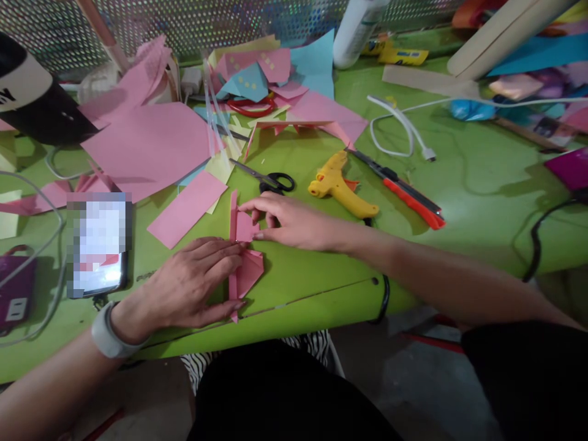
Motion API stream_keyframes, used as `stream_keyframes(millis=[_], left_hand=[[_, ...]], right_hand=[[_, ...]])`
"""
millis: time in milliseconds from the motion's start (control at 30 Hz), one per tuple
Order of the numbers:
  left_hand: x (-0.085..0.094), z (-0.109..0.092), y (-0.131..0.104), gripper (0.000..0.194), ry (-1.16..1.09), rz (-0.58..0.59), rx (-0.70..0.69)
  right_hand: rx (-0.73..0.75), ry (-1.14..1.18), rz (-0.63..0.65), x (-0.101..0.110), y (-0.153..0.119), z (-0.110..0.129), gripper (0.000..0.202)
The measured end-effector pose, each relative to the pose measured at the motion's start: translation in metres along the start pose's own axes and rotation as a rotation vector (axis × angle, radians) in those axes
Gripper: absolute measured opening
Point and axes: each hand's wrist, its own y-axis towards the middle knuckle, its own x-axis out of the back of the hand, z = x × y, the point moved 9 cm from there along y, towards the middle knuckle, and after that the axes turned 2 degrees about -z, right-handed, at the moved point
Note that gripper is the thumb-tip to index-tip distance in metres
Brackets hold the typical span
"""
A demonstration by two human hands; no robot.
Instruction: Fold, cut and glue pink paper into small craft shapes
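A folded pink paper [249,274], with a narrow upright strip along its left side, lies near the table's front edge. My left hand [195,278] holds it down from the left, fingers over the middle and thumb at the lower end. From the right, my right hand [287,220] grips its upper part, with the index finger at the strip and the thumb on the flap. Just beyond that hand lie black-handled scissors [278,182], partly hidden by it. A flat pink paper rectangle [187,208] rests to the upper left of the folded piece.
Right of the scissors lie a yellow glue gun [342,187] and a red-and-black utility knife [399,190]. A phone [98,245] is at left. Pink sheets [151,147], a white cable [404,128] and a white bottle [356,33] sit farther back on the green table [478,202].
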Motion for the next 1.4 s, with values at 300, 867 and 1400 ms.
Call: stream_keyframes(millis=[300,867,1400], left_hand=[[0.002,0.000,-0.001,0.047,-0.010,-0.020,-0.012],[0.006,-0.008,-0.002,0.037,0.034,-0.056,-0.083],[-0.003,-0.013,-0.007,0.025,0.083,-0.021,-0.108]], right_hand=[[-0.018,0.056,0.083,0.001,0.003,0.002,0.050],[-0.051,0.033,0.035,-0.002,0.005,-0.001,0.054],[-0.170,-0.036,0.113,-0.006,0.016,0.003,0.056]])
